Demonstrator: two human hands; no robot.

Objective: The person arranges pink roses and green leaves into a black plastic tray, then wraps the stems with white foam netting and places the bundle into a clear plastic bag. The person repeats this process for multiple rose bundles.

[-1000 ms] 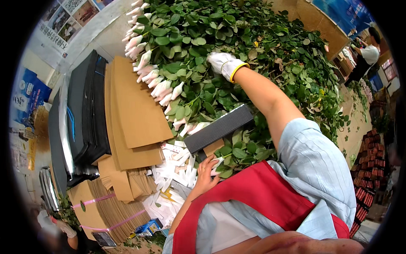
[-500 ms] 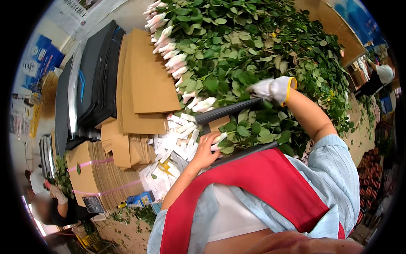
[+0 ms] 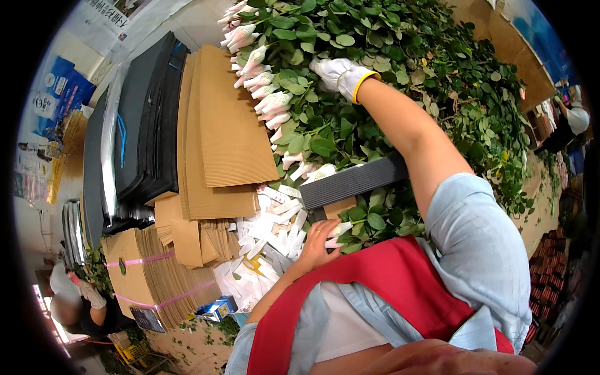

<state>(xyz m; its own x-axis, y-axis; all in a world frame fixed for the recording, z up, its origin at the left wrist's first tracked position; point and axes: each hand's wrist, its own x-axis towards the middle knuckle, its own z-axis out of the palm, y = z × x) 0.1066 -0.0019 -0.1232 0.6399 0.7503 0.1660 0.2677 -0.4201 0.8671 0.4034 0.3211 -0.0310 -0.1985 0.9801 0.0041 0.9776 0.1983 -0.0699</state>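
Lower centre, the bare left hand (image 3: 317, 245) touches netted buds (image 3: 340, 230), apparently keeping them aligned, while the gloved right hand (image 3: 342, 77), upper centre, lies over leafy stems (image 3: 456, 106), neither grip being discernible

The wall (image 3: 199, 26) at the upper left is pale, and on it there is a poster (image 3: 112, 17) with dark print. Further left, a blue sheet (image 3: 62, 94) is seen. At the upper right stands a brown board (image 3: 522, 74), with a blue panel (image 3: 539, 34) beside it. The floor (image 3: 178, 351) is light brown, with leaf scraps (image 3: 209, 334) scattered on it. At the lower left are a yellow crate (image 3: 132, 354) and a bright patch (image 3: 47, 307) of light.
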